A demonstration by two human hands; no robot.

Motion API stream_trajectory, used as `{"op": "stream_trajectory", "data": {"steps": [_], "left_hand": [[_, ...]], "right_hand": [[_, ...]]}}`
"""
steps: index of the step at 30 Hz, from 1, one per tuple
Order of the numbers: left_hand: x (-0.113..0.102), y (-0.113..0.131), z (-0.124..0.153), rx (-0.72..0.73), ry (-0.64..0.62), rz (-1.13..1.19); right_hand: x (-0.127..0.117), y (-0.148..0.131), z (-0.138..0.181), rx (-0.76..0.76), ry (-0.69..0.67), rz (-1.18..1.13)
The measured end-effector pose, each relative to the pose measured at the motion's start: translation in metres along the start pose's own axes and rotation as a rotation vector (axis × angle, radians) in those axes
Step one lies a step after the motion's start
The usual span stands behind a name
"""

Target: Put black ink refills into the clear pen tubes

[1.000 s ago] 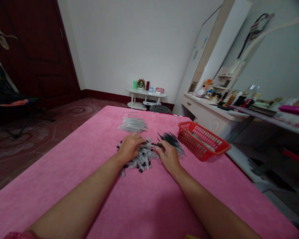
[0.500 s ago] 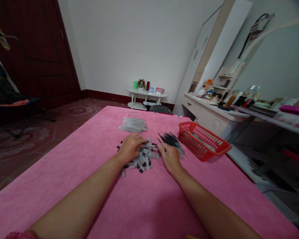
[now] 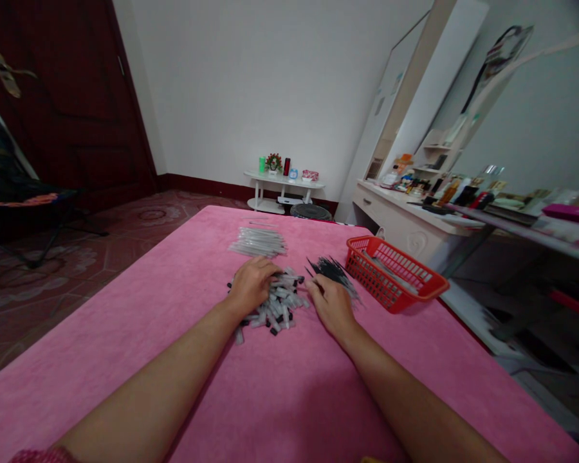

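Observation:
My left hand rests over the left side of a heap of short clear plastic pieces with black ends, which look like pen caps. Its fingers curl down into the heap, and what they grip is hidden. My right hand is at the near left side of a bundle of thin black-tipped sticks, resembling pen refills. Thumb and forefinger are drawn together there; anything between them is too small to make out. Beyond the heap lies a row of clear tubes, like pen barrels.
A red plastic basket with slender pieces inside stands right of the bundle. Everything lies on a pink cloth-covered table. A dressing table with bottles is on the right, a folding chair at far left.
My right hand's fingertips have come away from a dark piece at the heap's right edge. My left hand has shifted only slightly, its fingers lower over the heap.

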State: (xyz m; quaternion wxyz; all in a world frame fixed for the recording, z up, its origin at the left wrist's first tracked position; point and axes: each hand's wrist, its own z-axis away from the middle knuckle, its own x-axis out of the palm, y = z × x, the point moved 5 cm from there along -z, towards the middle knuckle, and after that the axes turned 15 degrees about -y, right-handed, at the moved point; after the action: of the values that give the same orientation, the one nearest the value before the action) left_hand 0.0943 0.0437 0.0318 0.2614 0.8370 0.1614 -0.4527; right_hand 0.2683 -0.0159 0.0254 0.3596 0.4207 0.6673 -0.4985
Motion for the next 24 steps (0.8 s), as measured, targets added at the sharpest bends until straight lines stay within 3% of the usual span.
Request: {"op": "stream_trajectory", "data": {"steps": [7, 11, 15, 24], "left_hand": [[-0.013, -0.026, 0.007, -0.234, 0.39, 0.439], [-0.008, -0.032, 0.004, -0.286, 0.488, 0.894], [0.001, -0.028, 0.003, -0.331, 0.488, 1.233], [0.007, -0.02, 0.001, -0.336, 0.465, 1.388]], "right_hand": [[0.0, 0.006, -0.003, 0.121, -0.319, 0.218], [-0.006, 0.011, -0.005, 0.157, -0.229, 0.127], [-0.009, 0.005, -0.006, 0.057, -0.116, -0.14], [-0.004, -0.008, -0.003, -0.08, -0.046, -0.427]]}}
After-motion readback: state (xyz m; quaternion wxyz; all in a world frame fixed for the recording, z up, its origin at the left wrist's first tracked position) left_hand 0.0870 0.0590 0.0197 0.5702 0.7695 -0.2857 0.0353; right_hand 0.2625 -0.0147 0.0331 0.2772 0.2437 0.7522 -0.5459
